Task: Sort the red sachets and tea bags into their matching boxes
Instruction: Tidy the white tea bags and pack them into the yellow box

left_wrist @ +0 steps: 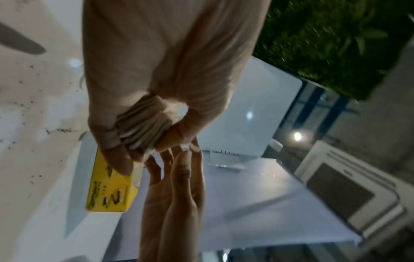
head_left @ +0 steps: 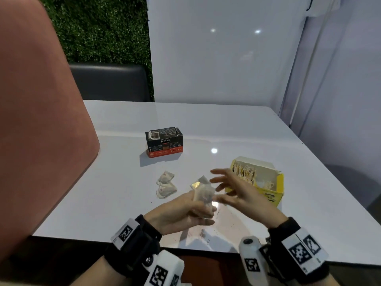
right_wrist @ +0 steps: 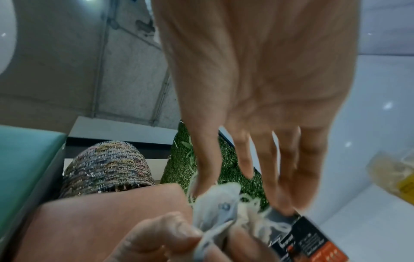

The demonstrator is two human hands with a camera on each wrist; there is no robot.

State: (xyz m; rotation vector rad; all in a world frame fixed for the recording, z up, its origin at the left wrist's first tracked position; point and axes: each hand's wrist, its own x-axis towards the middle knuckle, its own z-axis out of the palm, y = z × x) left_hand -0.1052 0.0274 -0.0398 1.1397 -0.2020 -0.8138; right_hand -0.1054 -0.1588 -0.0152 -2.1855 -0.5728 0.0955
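- A white table (head_left: 237,129) carries everything; its near edge, under the hands, shows dark specks and a reddish smear.
- A pink chair back (head_left: 37,120) fills the left side of the head view, and a green leafy wall (head_left: 99,32) stands beyond the table's far left corner.
- The black and orange box (head_left: 164,141) stands far left of centre, well apart from the hands, its top flaps closed over.
- The yellow box (head_left: 266,189) lies open on the right, with pale tea bags and their strings packed inside; the right hand partly hides its near left corner.
- Two loose tea bags (head_left: 165,184) lie on the table between the boxes, touching each other.
- The left hand (head_left: 183,211) grips a bunch of tea bags (head_left: 204,191), thumb and fingers curled round it; the bunch is whitish, crumpled and translucent.
- The right hand (head_left: 235,188) hovers just beside that bunch, fingers spread and straight, holding nothing.
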